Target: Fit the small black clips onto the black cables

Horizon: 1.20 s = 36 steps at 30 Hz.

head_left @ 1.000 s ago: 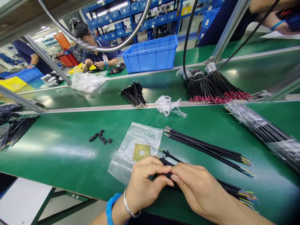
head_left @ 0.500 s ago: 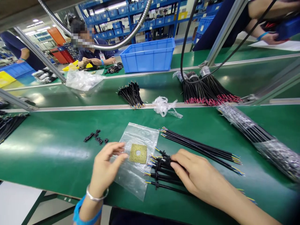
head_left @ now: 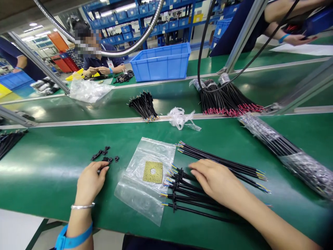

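Observation:
My left hand [head_left: 91, 180] reaches down at the small black plastic parts [head_left: 110, 160] on the left of the table. Its thumb and forefinger are closed at the nearest part, which the fingertips partly hide. My right hand [head_left: 218, 180] hovers with loosely bent fingers over the black cables [head_left: 192, 189]; no cable shows in its grip. These cables lie side by side, coloured wire ends to the left, with black plastic parts [head_left: 174, 198] fitted near those ends. Between the hands, a yellowish square pad [head_left: 153, 172] with a round hole rests on a clear plastic bag [head_left: 140, 194].
More black cables [head_left: 221, 159] lie behind my right hand. A plastic-wrapped cable bundle [head_left: 286, 152] slants along the right. Crumpled plastic [head_left: 179, 118] and a short cable bundle [head_left: 144, 106] sit by the metal rail. Beyond are a blue bin [head_left: 161, 64] and co-workers.
My left hand has moved left from beside the pad to the small black parts. My right hand's fingers have come away from the black part on the uppermost fitted cable.

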### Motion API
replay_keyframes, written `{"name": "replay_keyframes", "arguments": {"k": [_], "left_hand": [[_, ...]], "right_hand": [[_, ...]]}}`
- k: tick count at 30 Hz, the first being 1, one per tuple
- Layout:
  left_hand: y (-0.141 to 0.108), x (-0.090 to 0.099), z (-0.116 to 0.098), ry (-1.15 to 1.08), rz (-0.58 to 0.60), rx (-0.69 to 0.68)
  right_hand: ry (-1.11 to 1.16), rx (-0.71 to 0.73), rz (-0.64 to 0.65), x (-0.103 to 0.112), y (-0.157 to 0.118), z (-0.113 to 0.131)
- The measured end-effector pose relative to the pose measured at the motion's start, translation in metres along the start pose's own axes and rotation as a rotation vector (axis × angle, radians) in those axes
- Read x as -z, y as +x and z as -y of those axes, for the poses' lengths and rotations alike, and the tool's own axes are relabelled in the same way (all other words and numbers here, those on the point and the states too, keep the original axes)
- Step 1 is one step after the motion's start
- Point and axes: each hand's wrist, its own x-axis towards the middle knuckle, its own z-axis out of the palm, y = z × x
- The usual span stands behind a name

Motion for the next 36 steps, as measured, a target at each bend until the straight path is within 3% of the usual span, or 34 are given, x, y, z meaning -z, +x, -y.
{"name": "replay_keyframes", "arguments": {"k": [3, 6, 9, 12, 14, 17, 20, 24, 27, 29, 36], "left_hand": [[0.003, 0.001, -0.005, 0.004, -0.035, 0.01], [0.007, 0.003, -0.008, 0.025, -0.074, -0.074], [0.01, 0.005, -0.01, 0.007, -0.061, -0.117], [0.004, 0.007, -0.025, -0.125, -0.098, -0.064], [-0.004, 0.009, -0.047, -0.292, -0.086, -0.111], [-0.016, 0.012, -0.099, -0.503, 0.036, -0.353], [-0.022, 0.013, -0.156, -0.57, 0.156, -0.634], [-0.016, 0.009, -0.204, -0.54, 0.314, -0.786], [-0.01, 0.004, -0.216, -0.551, 0.452, -0.765], [-0.008, 0.001, -0.216, -0.594, 0.463, -0.751], [-0.015, -0.021, -0.212, -0.712, 0.205, -0.98]], "right_hand": [[-0.092, -0.067, -0.058, -0.005, 0.004, -0.02], [-0.104, -0.092, -0.051, -0.009, 0.007, -0.029], [-0.07, -0.082, -0.036, -0.004, 0.008, -0.021], [0.104, -0.033, 0.084, 0.01, 0.009, -0.004], [0.209, -0.023, 0.181, 0.016, 0.009, 0.006], [0.245, -0.046, 0.241, 0.016, 0.009, 0.012], [0.251, -0.042, 0.261, 0.01, 0.008, 0.01], [0.271, 0.008, 0.188, 0.008, 0.005, 0.008], [0.297, 0.032, 0.162, 0.011, 0.003, 0.01], [0.326, 0.024, 0.191, 0.012, 0.002, 0.012], [0.372, -0.043, 0.262, 0.011, 0.002, 0.012]]}}
